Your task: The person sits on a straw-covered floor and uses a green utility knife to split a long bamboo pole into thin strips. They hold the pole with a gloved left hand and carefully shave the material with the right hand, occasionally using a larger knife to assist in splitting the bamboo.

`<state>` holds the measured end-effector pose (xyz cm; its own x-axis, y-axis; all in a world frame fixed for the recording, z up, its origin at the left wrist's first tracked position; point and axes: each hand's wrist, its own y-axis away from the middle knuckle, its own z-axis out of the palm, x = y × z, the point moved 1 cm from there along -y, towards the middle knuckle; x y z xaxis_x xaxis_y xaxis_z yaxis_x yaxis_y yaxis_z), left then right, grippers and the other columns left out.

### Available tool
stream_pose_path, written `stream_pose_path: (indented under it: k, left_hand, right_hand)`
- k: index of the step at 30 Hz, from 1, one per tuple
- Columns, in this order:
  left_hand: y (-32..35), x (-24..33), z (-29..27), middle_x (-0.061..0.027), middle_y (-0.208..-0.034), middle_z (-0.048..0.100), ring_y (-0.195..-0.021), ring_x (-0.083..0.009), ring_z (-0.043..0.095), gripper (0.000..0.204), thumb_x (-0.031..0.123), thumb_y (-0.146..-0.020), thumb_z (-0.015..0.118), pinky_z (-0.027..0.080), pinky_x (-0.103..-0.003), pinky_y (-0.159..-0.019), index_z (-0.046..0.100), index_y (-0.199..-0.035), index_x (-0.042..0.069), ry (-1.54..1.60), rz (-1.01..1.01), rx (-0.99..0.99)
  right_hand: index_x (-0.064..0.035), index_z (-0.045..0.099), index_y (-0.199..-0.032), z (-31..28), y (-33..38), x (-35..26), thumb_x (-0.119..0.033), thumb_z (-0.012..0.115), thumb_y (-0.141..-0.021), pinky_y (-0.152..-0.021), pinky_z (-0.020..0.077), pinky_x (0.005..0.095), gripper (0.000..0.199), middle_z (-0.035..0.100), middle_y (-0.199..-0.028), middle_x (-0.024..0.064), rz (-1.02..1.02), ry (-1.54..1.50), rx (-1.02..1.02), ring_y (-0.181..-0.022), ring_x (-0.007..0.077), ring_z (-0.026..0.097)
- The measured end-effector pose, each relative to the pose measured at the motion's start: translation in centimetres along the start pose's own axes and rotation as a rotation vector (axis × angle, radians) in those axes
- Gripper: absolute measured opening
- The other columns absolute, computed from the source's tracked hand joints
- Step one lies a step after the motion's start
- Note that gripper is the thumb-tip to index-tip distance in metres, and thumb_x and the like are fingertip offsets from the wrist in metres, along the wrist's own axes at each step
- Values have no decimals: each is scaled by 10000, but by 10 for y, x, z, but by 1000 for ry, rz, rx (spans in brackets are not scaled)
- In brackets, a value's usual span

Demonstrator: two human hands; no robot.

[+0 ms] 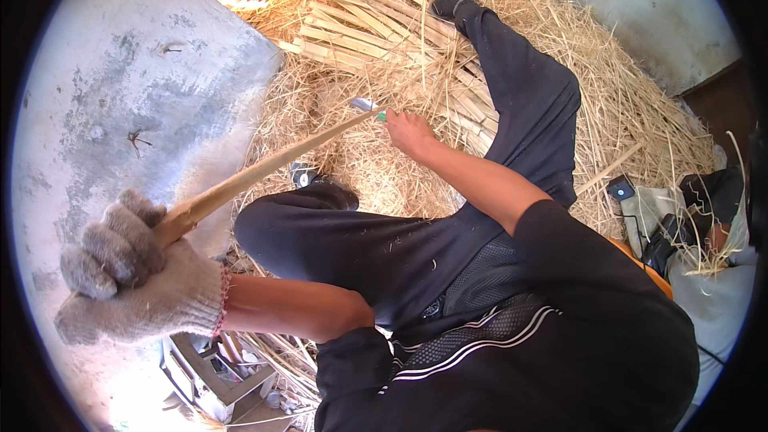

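Over on the left, the left hand [132,272], in a grey knitted work glove, is clenched tight around the near end of a long bamboo strip [264,168], the grip closed over it like a fist on a handle. The strip runs up and to the right, across the grey concrete floor [120,88] and over the bent left knee in black trousers [320,232], rising toward the middle of the scene. There the bare right hand [410,132] is closed on a knife [368,106], its short blade meeting the far end of the strip; exactly how the edge bites I cannot tell, it is too small. By the look of it, this is the paring step: the strip is braced at one end and the blade is working at the other. The next move, I judge, calls for a firm hold with the glove and a shallow, even blade angle, with the edge kept away from the outstretched right leg. Beyond the hands lies a thick bed of shavings [576,88], with a stack of finished strips [360,24] at the top, and on the far right a small dark device [620,189] rests on a cloth bag [720,296].
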<state>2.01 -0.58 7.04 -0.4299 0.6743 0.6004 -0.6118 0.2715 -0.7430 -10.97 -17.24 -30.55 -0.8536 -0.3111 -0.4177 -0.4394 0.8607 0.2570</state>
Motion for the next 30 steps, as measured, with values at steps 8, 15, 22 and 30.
stream_pose_path:
  k: [8,15,22,30]
  left_hand:
    - [-10,-14,-27,55,-402,244,-334,-64,220,578,537,-938,445,252,-248,-366,252,-497,217,56,15,-77]
    - [-8,-14,-8,46,-423,189,-344,-69,171,553,531,-955,292,208,-248,-375,195,-517,208,-65,31,17]
    - [-10,-11,-22,37,-446,180,-372,-81,170,594,585,-959,287,212,-264,-403,215,-516,195,-77,76,-20]
    - [-4,-3,-8,34,-456,190,-380,-90,169,568,557,-966,300,211,-272,-418,228,-536,192,-9,41,-14]
  right_hand:
    - [1,709,-982,36,0,117,-167,614,-788,-725,562,418,274,696,-1035,167,364,69,-206,-934,320,690]
    - [74,623,-1009,-53,20,19,-234,446,-946,-756,510,475,361,659,-905,279,34,-78,-310,-834,386,666]
    - [51,556,-1064,-93,47,-34,-308,393,-992,-772,477,521,400,642,-892,281,-40,-379,-157,-819,443,633]
    - [27,526,-1161,-3,3,1,-248,438,-959,-774,514,508,352,647,-908,270,30,-207,-19,-843,443,639]
